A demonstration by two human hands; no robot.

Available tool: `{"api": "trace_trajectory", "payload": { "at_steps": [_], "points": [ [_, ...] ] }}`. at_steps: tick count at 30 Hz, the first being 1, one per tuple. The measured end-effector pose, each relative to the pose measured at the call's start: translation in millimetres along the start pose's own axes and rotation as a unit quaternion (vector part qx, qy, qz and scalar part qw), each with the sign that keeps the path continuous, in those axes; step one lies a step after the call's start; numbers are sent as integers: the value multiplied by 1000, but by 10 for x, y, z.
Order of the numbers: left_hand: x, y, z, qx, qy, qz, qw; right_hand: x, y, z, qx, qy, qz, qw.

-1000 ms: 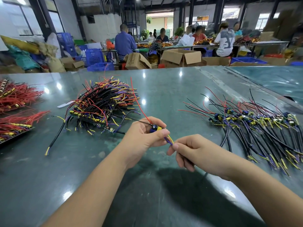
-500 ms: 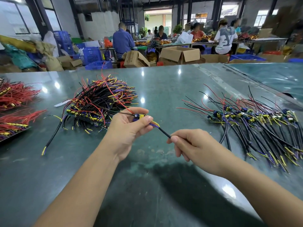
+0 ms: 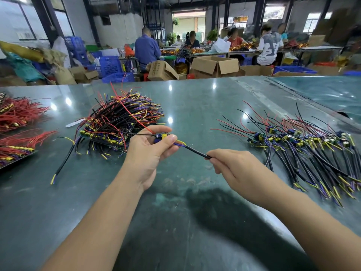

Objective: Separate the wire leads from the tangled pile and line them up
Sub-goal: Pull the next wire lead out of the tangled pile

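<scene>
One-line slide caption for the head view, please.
Left hand holds a wire lead's component end, right hand pinches its black cable, between tangled pile and lined-up row.

your tangled pile mixes black, red, yellow and purple. the table is glossy dark green. bundles at your left are red.

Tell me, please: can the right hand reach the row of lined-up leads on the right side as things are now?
Probably yes. The right hand pinches the black cable of the held lead, and the lined-up leads lie just to its right on the table with nothing between. The left hand would need to let go first.
</scene>
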State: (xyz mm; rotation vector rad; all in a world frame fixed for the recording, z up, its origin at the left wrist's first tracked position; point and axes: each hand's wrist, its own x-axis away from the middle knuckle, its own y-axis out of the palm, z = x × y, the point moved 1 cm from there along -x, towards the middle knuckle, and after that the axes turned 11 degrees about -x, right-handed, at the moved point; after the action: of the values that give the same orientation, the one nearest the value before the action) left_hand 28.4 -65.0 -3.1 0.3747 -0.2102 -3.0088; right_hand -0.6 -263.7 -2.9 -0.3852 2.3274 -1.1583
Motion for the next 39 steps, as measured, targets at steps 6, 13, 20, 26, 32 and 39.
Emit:
{"api": "trace_trajectory", "payload": {
  "at_steps": [6,13,20,26,32,39],
  "points": [
    [29,51,6,16,20,-1,1000,-30,31,70,0,38,47,998],
    [14,46,7,38,20,11,999,-55,64,73,20,45,118,992],
    [50,122,-27,40,25,28,998,-65,82,70,1,69,171,983],
    [101,231,-78,24,28,36,999,-130,132,125,8,145,157,977],
    [75,200,-140,33,11,72,997,-133,188,175,16,173,152,973],
    [49,201,-188,24,8,76,997,-129,278,180,164,190,118,961]
  ]
}}
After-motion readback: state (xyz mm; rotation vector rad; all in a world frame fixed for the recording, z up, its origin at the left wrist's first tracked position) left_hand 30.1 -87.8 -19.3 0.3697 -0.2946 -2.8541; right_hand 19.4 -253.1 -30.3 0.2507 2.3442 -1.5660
